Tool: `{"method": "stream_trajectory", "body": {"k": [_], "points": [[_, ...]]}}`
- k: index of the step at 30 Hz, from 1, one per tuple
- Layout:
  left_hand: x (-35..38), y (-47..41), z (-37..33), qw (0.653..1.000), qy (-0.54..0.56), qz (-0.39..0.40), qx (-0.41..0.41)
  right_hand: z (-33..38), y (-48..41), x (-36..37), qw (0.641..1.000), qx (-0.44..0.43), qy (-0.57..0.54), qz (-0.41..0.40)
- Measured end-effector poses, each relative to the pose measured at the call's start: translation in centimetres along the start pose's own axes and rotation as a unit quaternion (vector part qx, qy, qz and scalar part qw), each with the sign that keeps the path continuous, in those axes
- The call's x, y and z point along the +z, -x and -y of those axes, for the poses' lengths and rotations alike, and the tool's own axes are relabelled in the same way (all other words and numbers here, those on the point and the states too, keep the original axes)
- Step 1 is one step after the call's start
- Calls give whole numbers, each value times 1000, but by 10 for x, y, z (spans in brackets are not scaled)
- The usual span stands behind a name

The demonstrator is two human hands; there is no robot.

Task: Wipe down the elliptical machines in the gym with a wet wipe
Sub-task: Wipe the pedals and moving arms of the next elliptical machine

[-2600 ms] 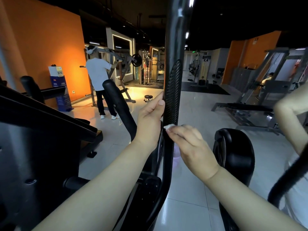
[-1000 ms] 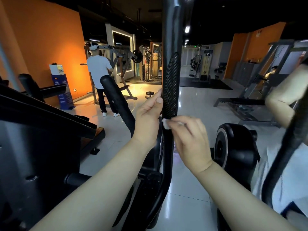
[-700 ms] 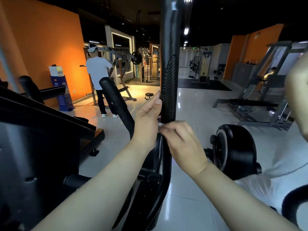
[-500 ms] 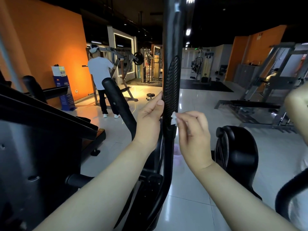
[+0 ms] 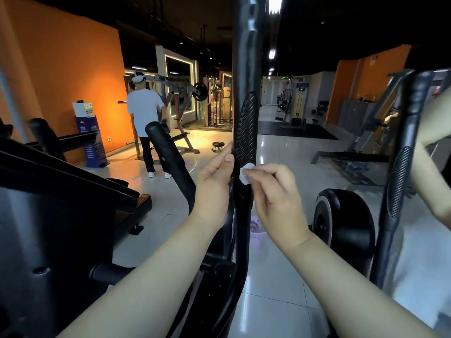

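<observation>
A tall black elliptical handlebar [image 5: 245,76] rises through the middle of the view, with a ribbed grip patch [image 5: 245,132] on it. My left hand [image 5: 214,181] grips the bar from the left just below that patch, thumb on the front. My right hand [image 5: 275,193] pinches a small wadded white wet wipe [image 5: 247,172] and presses it against the bar's right side at the foot of the ribbed patch. The fingers of my left hand behind the bar are hidden.
The elliptical's dark console body [image 5: 48,215] fills the left. A second handle [image 5: 168,157] leans left of my hands. Another elliptical's flywheel housing [image 5: 346,228] and handlebar [image 5: 402,172] stand at right, with another person's arm [image 5: 434,152] there. A person in white [image 5: 144,123] stands at a far machine.
My right hand has rubbed the wipe up and down the bar's lower grip and now sits slightly lower than half a second ago. My left hand kept its hold. The view shifted a little.
</observation>
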State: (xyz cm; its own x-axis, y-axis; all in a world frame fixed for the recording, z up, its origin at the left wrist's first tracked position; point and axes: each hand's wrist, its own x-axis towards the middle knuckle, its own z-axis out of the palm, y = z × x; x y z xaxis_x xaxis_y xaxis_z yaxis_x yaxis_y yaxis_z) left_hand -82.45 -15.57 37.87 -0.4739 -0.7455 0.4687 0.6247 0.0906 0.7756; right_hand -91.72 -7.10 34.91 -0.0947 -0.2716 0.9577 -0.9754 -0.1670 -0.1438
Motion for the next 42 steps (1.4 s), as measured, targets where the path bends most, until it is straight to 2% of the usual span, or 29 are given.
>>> {"method": "stream_trajectory", "body": {"k": [5,9,11,17,22,27,31,33,38,40,42], "points": [[1,0,1,1000,-23,-14,1,0,-19,-4,987,116,-39,-100],[-2,-5,0,999,-18,-25,-11,11,-1,6,999,11,-29,-7],[0,-7,-3,1000,-19,-14,-4,5,-5,2,999,-31,-9,15],[14,-19,-12,999,-4,-4,37,11,-42,-3,996,46,-45,-65],[14,-21,-9,998,6,13,54,8,-40,-3,998,-57,4,-2],[16,-15,-16,997,36,34,53,13,-61,-8,996,34,-35,-74],[11,-14,-19,998,21,42,44,17,-45,-2,999,-48,6,3],[8,-15,-18,999,21,34,32,15,-48,-4,997,-68,22,15],[7,-17,-19,998,-12,42,42,19,-93,-18,992,41,-30,-112],[7,-17,-21,998,-6,43,35,24,-95,-15,995,15,-23,-98],[7,-18,-21,999,1,42,34,26,-84,-11,998,-45,7,-46]]}}
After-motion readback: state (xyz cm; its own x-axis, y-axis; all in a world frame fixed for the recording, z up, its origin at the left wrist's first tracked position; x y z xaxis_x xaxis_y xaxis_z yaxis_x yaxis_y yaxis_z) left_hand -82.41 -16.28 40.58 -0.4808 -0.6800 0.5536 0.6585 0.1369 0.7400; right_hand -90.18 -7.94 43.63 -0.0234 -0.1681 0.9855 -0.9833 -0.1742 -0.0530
